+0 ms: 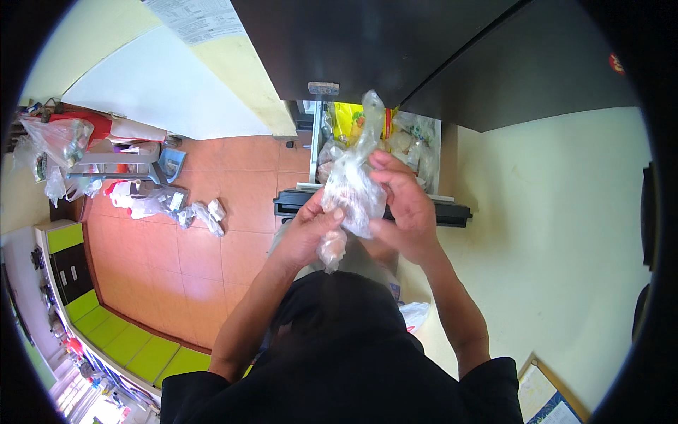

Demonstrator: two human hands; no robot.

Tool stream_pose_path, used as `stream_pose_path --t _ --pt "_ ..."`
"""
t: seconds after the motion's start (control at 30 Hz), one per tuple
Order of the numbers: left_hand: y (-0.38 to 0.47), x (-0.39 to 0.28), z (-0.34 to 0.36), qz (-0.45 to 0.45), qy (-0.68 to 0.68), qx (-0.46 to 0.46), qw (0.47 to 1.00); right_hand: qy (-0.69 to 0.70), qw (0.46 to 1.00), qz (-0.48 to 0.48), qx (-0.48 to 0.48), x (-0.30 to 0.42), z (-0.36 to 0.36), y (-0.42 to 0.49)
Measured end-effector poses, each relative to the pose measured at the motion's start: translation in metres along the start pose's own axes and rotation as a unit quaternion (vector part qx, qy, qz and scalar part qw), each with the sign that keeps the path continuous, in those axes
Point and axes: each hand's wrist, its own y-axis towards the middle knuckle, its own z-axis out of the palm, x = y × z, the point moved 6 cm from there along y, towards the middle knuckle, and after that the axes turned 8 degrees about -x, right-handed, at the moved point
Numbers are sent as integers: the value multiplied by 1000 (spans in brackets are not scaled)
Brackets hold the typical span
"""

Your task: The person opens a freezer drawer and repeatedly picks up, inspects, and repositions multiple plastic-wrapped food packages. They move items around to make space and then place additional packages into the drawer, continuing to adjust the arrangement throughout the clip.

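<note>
My left hand (307, 230) grips a clear plastic bag (354, 196) of pale, pinkish contents, its thumb pressed on the lower left side. The bag's twisted neck points up, away from me. A smaller wrapped lump (332, 246) hangs below my left thumb; whether it is part of the same bag is unclear. Around the bag's right side curves my right hand (408, 209), fingers apart, thumb blurred. Beneath the bag, a pulled-out freezer drawer (437, 153) with a dark front holds several bagged items and a yellow packet (345, 121). Bag and hands hide part of the drawer.
Dark refrigerator doors (365, 47) rise beyond the drawer. A pale wall (529, 212) stands close on my right. Loose plastic bags (204, 214) lie on the tiled floor (238, 201) to the left, near a grey rack (116, 159). Green cabinets (127, 339) line the lower left.
</note>
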Motion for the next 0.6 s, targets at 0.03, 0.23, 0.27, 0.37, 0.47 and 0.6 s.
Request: stream_pose_path --t 0.03,0.23,0.27,0.37,0.47,0.6 --pt "-5 0 3 6 14 14 1000 46 997 23 -53 0 -5 -3" --pt "-21 2 21 62 97 27 993 -18 990 142 -3 -19 -16 -22" --pt "-23 1 25 84 123 24 989 -40 990 132 0 -21 -20 -22" --pt "-30 0 39 134 177 10 975 -26 989 140 -34 -25 -26 -27" --pt "-38 -3 52 192 253 -18 948 108 967 213 -88 -26 -23 -39" --pt "-43 -4 64 208 302 -11 930 185 959 204 -70 -10 -18 -47"
